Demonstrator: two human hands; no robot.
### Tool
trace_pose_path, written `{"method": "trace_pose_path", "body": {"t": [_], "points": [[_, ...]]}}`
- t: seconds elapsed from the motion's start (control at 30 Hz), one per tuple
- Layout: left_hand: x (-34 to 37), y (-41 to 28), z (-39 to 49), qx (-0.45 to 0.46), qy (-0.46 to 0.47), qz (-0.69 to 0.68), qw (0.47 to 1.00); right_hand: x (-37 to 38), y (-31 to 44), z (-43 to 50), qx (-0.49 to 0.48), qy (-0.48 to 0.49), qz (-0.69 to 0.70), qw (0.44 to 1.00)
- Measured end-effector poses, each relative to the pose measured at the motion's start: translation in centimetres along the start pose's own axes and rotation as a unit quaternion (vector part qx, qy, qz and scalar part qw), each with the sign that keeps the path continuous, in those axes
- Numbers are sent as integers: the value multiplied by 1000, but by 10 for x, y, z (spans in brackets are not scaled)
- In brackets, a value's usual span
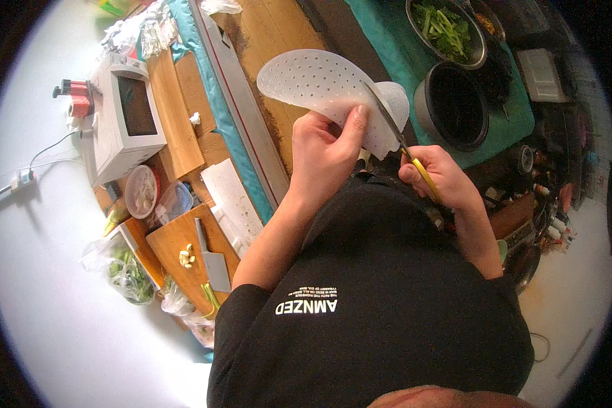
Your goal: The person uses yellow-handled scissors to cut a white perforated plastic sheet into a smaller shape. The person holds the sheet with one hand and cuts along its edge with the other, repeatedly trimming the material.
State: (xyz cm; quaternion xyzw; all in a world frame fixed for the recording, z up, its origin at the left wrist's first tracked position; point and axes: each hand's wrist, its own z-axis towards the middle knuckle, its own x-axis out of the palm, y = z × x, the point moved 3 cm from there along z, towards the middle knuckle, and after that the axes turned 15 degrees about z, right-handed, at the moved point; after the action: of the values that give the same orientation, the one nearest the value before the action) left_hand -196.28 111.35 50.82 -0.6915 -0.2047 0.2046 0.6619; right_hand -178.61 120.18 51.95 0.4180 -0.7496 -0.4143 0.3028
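In front of my black shirt, my left hand (pixel 329 148) pinches a white perforated round sheet (pixel 306 74), like a steamer liner, with the thumb on top. The sheet is bent, and one part curls up at its right side. My right hand (pixel 438 173) grips scissors with yellow handles (pixel 424 178). A dark blade of the scissors lies across the sheet, pointing up and left, close to my left thumb. The other blade is not clearly seen. The sheet's lower edge near the scissors looks uneven.
At left are a white microwave oven (pixel 127 107), a wooden cutting board (pixel 168 245) with a cleaver (pixel 217 270) and garlic cloves (pixel 186 256), and bagged greens (pixel 127 275). At upper right stand a metal bowl of leafy greens (pixel 482 56) and a dark round pot (pixel 426 109).
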Motion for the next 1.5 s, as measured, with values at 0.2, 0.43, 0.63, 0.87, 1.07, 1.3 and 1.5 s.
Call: {"method": "trace_pose_path", "body": {"t": [0.2,0.43,0.63,0.87,1.07,1.3,1.5], "points": [[-1,0,0,-3,3,12,1000,-1,-2,0,29,5,19,999],[-1,0,1,-5,29,29,999,-2,0,2,4,10,-3,1000],[-4,3,1,-12,46,69,997,-3,0,1,41,10,5,999],[-4,4,1,-4,33,52,998,-3,4,-2,29,12,1,1000],[-4,4,-1,-11,34,33,999,-2,-4,0,13,9,11,1000],[-1,1,-3,-3,55,24,998,-3,-1,-1,9,21,13,1000],[1,0,-4,3,61,27,998,-1,-1,0,2,21,24,1000]]}}
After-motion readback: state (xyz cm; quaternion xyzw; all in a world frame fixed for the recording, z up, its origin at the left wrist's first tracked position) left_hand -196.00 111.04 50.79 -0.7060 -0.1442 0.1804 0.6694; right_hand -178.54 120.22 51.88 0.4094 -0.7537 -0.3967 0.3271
